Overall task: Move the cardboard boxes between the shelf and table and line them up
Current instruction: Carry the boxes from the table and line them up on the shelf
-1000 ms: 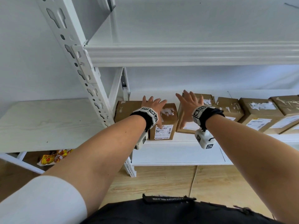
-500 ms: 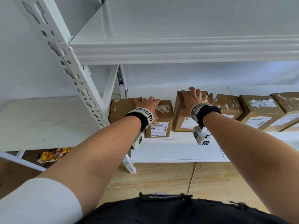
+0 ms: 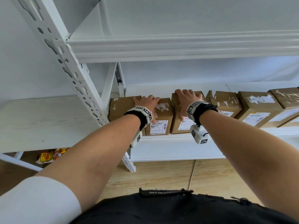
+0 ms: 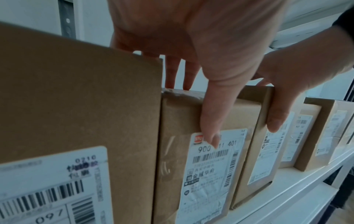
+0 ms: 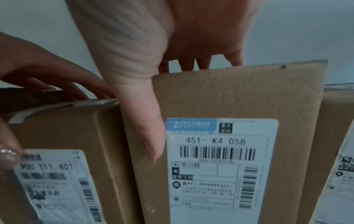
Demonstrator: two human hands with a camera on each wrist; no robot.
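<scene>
head view shows a row of cardboard boxes standing on end along the white shelf (image 3: 178, 147), side by side, labels facing out. the left hand (image 3: 148, 102) grasps the second box (image 3: 159, 117) from the left, fingers hooked over its top and thumb down the front across the label. the right hand (image 3: 186, 101) grasps the third box (image 3: 176, 113) in much the same way, fingers curled over the top edge and thumb pressed against the front near the left corner. both boxes are on the shelf, the second touching the first box (image 3: 120, 109) at the end of the row. they look stiff and flat-sided, and likely light enough for one hand each, though their weight cannot be read from these views. clear tape on the second box may be slick under the thumb, so bare cardboard is the safer place to press. a top-and-front pinch should tip and slide a box forward, but carrying probably needs fingers under the bottom or palms on both broad sides. the wrist views are slightly blurred, so how deep the fingers reach behind each box is unclear.
</scene>
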